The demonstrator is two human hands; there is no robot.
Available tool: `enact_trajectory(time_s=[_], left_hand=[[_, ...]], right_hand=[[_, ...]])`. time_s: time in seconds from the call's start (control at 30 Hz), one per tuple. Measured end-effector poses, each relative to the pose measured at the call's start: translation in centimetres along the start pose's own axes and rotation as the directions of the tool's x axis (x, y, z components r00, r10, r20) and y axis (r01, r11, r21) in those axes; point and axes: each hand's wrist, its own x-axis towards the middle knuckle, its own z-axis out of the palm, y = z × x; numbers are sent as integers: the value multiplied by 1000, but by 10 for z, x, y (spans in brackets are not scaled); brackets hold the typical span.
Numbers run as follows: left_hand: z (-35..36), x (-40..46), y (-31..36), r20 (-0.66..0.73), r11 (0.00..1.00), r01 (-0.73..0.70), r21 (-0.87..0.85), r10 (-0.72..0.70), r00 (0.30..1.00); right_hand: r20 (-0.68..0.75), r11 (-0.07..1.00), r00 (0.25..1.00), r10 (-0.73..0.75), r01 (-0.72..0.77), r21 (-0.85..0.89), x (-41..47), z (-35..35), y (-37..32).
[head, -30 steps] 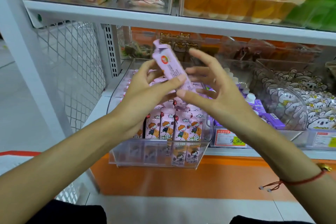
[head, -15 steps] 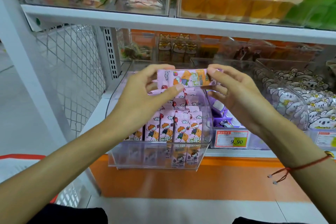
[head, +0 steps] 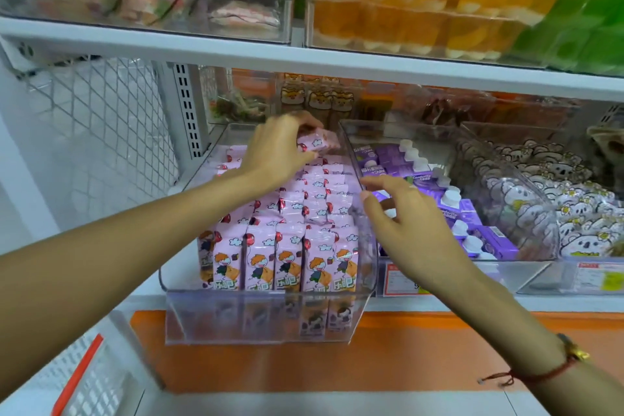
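Head view: grasping pink packet (head: 317, 142) with left hand (head: 277, 152), right hand (head: 412, 223) slack and empty; recommend seating upright in rear row (head: 332, 168) just beneath grip.

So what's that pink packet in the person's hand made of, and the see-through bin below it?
The pink packet, pinched by the left hand, looks like thin printed plastic film with a soft gloss; whether it is foil-lined cannot be told. The bin looks like rigid clear plastic, perhaps acrylic: the packets show through its smooth, shiny front wall.
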Motion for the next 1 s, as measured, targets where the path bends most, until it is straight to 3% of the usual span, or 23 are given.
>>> enact_trajectory(time_s=[0.17,0.27,0.33,0.4,0.53,0.67,0.87,1.0], left_hand=[[2,13,-12,244,988,-146,46,130,961],[-7,32,-14,356,995,-82,-54,96,929],[-4,41,-13,362,985,36,-170,28,932],[6,44,-12,297,983,73,-167,-21,955],[28,45,-11,121,983,-13,183,-9,993],[44,43,-10,343,947,-31,320,-85,936],[31,43,-13,318,976,-39,213,-32,948],[33,41,-8,425,973,-42,226,-59,903]], right_hand=[[85,1000,996,-20,22,-14,-2,-3,6],[158,996,986,-51,61,-60,-6,-5,10],[155,994,986,-68,80,-77,-8,-6,11],[149,992,986,-79,92,-85,-9,-6,13],[140,993,987,-79,90,-81,-9,-4,15],[136,994,988,-72,83,-74,-8,-2,15],[138,994,988,-71,82,-77,-8,-2,18],[144,992,987,-64,79,-99,-8,-2,17]])
